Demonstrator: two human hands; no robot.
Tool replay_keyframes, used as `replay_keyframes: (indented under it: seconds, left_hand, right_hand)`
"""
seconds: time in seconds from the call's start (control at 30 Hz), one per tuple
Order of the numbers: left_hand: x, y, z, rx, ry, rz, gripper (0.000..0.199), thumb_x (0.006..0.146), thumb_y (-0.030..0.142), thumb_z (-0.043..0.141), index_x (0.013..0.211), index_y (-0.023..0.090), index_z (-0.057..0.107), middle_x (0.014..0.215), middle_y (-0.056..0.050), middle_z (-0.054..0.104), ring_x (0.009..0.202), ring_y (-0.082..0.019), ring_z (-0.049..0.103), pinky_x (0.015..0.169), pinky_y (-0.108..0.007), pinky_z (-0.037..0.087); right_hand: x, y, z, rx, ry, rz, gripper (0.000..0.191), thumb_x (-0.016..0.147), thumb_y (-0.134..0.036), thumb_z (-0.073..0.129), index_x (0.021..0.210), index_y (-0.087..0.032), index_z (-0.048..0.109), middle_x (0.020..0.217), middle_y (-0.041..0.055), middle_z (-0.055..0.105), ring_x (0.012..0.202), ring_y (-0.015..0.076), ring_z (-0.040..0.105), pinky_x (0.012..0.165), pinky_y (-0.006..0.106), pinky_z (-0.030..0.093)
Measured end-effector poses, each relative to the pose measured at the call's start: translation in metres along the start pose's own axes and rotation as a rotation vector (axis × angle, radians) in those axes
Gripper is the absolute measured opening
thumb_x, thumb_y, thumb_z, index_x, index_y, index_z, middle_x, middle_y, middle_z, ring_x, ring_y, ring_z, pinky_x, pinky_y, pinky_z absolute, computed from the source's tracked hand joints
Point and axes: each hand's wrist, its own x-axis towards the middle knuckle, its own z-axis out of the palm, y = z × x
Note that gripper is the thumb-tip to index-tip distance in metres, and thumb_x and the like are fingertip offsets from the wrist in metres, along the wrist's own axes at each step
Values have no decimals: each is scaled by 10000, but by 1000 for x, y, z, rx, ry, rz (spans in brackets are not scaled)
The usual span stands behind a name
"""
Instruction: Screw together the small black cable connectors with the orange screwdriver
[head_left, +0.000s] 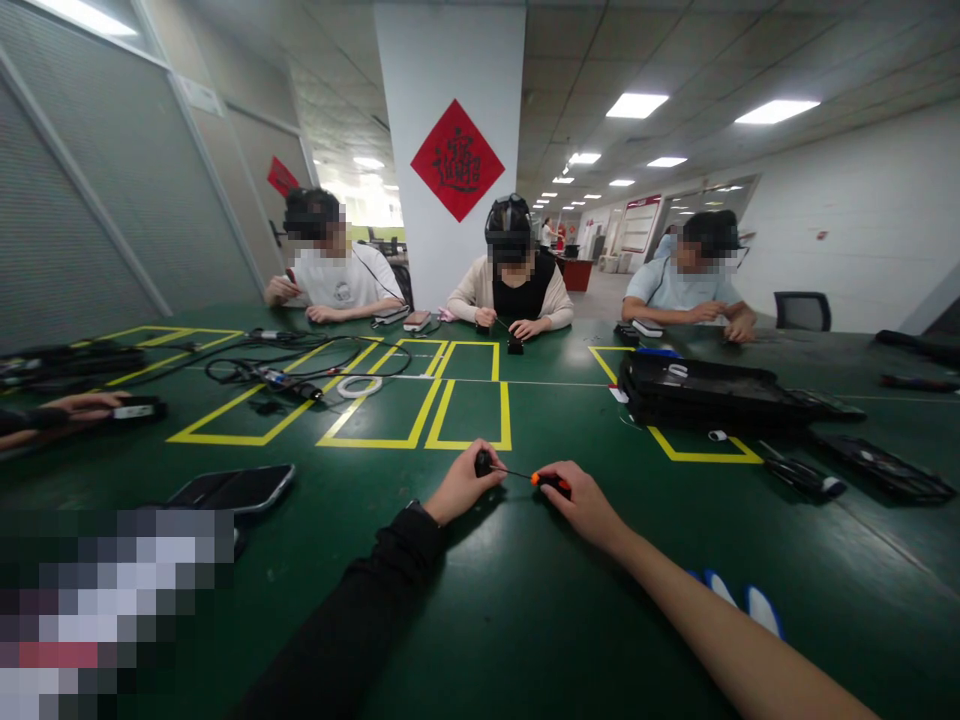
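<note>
My left hand (459,484) pinches a small black block-shaped part (482,462) above the green table; its exact kind I cannot make out. My right hand (581,503) is closed around the black and orange handle of a screwdriver (556,483). The thin dark shaft points left, and its tip reaches the black part at my left fingertips. Whether the tip sits in a screw is too small to see. Both forearms come in from the front edge, the left one in a black sleeve.
Yellow tape outlines (469,445) mark the green table (480,610). A phone (232,488) lies to the left, tangled black cables (255,370) behind it. To the right are a black tray (697,390) and blue-white items (761,608). Several people sit around; a co-worker's hand (90,405) is at left.
</note>
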Motion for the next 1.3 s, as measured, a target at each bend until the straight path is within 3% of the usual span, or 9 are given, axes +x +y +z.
replay_keyframes:
  seconds: [0.2, 0.4, 0.63, 0.8, 1.13, 1.3]
  left_hand:
    - [0, -1, 1, 2, 10, -18, 226, 687, 314, 616, 797, 172, 480, 766, 2, 596, 714, -125, 558, 719, -267, 424]
    - [1, -5, 2, -14, 6, -58, 238, 748, 396, 536, 816, 174, 480, 659, 18, 568, 608, -114, 548, 633, -247, 417]
    - [0, -3, 2, -43, 6, -76, 220, 753, 380, 528, 820, 178, 473, 650, 27, 558, 620, -121, 567, 662, -258, 422]
    - [1, -1, 2, -51, -3, -79, 204, 752, 361, 524, 831, 180, 474, 653, 30, 561, 629, -121, 558, 664, -258, 419]
    - [3, -6, 2, -50, -2, -66, 224, 757, 391, 511, 813, 177, 480, 613, 37, 542, 577, -110, 521, 618, -240, 398]
    - [3, -6, 2, -25, 26, -64, 215, 757, 384, 511, 811, 179, 480, 623, 37, 530, 585, -104, 496, 614, -231, 390]
  right_hand:
    - [1, 2, 1, -1, 6, 16, 239, 793, -240, 505, 1015, -195, 578, 984, 54, 577, 915, 168, 517, 841, 332, 400]
    - [2, -2, -1, -8, -5, -18, 198, 825, -206, 433, 927, -185, 601, 920, 52, 580, 897, 168, 514, 824, 331, 400]
    - [0, 1, 2, 15, 10, 24, 239, 805, -208, 474, 1035, -192, 535, 1001, 57, 552, 923, 161, 514, 854, 331, 397]
    - [2, 4, 1, -74, 19, 4, 225, 854, -208, 379, 891, -183, 599, 908, 58, 571, 907, 174, 496, 840, 347, 384]
    - [1, -2, 5, -2, 30, 32, 204, 801, -195, 469, 990, -189, 546, 963, 47, 563, 895, 159, 519, 829, 323, 409]
    - [3, -3, 8, -62, 46, 10, 226, 858, -219, 384, 996, -189, 560, 979, 69, 558, 943, 176, 494, 867, 355, 381]
